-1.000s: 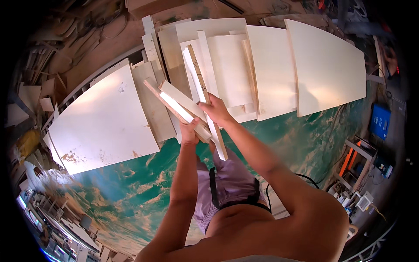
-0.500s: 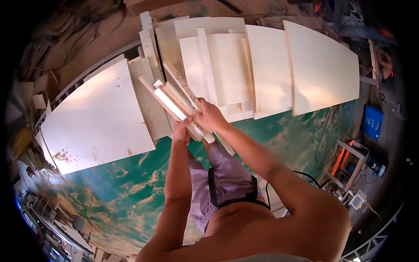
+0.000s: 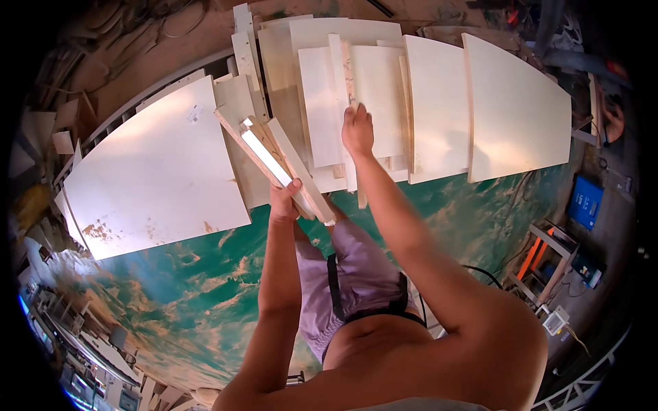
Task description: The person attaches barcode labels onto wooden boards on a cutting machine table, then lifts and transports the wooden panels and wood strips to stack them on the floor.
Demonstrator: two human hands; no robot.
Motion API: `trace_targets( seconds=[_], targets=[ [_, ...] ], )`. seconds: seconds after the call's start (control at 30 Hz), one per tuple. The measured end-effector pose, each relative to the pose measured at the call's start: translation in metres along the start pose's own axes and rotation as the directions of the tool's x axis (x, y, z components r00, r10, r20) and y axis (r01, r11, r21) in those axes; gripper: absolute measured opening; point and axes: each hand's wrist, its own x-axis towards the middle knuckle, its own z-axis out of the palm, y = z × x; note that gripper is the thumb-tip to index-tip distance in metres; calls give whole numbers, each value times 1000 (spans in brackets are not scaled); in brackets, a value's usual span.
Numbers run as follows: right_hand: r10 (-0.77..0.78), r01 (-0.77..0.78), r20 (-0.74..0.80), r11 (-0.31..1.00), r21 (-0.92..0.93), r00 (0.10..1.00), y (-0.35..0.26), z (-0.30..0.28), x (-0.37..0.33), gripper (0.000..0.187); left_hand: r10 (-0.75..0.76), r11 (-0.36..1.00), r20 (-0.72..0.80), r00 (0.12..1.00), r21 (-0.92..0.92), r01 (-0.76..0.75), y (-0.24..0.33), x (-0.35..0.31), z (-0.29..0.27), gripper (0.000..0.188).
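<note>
My left hand (image 3: 284,198) is closed round the near end of a bundle of narrow wooden strips (image 3: 266,156), some white-faced and some with raw board edges. The bundle slants up and to the left, over the overlapping boards. My right hand (image 3: 358,130) grips a single long strip (image 3: 349,75) with a speckled raw edge. That strip is held over a white panel (image 3: 382,96), close beside a white strip (image 3: 336,58) lying there. My fingers partly hide the held strip; its near end shows below my wrist.
Large white boards with curved outlines lie to the left (image 3: 157,157) and right (image 3: 521,103). The floor (image 3: 199,260) is green and dusty. At right are a blue box (image 3: 585,201) and a wooden stand (image 3: 556,260) with an orange bar.
My right hand has moved away from the bundle, forward and to the right, carrying one strip and turning it nearly straight ahead. My left hand still holds the other strips in about the same place.
</note>
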Motion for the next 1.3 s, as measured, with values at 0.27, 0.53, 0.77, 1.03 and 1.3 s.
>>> trace_targets(
  seconds=[0.27, 0.53, 0.77, 1.03, 1.3],
  targets=[
    [-114, 80, -117, 962, -262, 987, -8, 50, 49, 46, -87, 994, -11, 996, 64, 88, 7, -32, -16, 58],
    [-243, 182, -87, 879, -442, 966, -3, 57, 39, 52, -80, 994, -14, 997, 73, 81, -3, -37, -35, 55],
    [-142, 143, 25, 940, -311, 990, 7, 56, 49, 57, -71, 996, 0, 997, 46, 71, -3, -38, -30, 53],
    [-225, 203, -37, 931, -304, 974, 22, 49, 50, 61, -103, 991, 12, 995, 90, 102, -7, -26, -10, 46],
    [-105, -588, 796, 618, 522, 597, -11, 6, -72, 59, -38, 969, -48, 998, 244, 49, 9, 4, 18, 44]
  ],
)
